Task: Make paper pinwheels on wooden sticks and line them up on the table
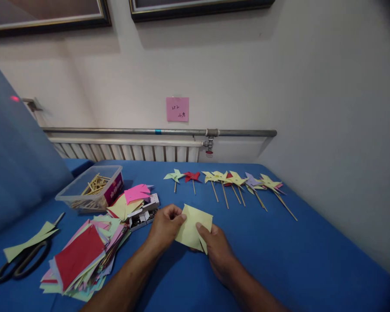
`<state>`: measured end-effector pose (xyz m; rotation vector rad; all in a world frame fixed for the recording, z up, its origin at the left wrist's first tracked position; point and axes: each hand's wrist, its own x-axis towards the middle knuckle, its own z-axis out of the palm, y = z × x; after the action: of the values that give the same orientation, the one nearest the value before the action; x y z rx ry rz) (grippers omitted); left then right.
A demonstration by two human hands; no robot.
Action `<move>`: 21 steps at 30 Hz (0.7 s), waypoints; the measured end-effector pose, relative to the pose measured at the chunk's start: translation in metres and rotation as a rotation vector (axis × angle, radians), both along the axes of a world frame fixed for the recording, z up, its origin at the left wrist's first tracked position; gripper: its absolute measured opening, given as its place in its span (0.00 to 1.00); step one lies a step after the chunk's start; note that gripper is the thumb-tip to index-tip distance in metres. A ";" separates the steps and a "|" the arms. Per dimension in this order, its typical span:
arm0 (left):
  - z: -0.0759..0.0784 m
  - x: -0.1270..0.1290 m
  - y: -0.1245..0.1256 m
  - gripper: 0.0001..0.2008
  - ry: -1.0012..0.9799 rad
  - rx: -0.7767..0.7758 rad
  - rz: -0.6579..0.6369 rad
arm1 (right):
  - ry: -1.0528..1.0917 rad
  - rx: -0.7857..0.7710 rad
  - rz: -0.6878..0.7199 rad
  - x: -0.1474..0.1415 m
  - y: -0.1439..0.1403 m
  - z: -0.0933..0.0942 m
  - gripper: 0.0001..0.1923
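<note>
Near the middle of the blue table (279,260), a yellow paper square (192,227) pinched from both sides: left hand (164,227) with grip closed on its left edge, right hand (216,249) with fingers closed on its lower right corner. Just left, a stack of coloured paper (81,258), scissors (21,260) and a clear box of sticks (91,186). Behind, well apart, a row of finished pinwheels (230,180) lying along the far edge.
</note>
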<state>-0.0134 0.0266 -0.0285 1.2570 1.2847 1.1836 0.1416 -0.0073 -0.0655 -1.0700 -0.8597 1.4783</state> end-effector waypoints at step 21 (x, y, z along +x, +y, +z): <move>-0.001 -0.001 -0.008 0.07 0.284 0.311 0.019 | 0.055 -0.022 0.033 0.003 -0.003 0.007 0.28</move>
<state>-0.0149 0.0186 -0.0292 1.6918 1.3521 1.2872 0.1443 -0.0102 -0.0584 -1.0303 -0.8277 1.5409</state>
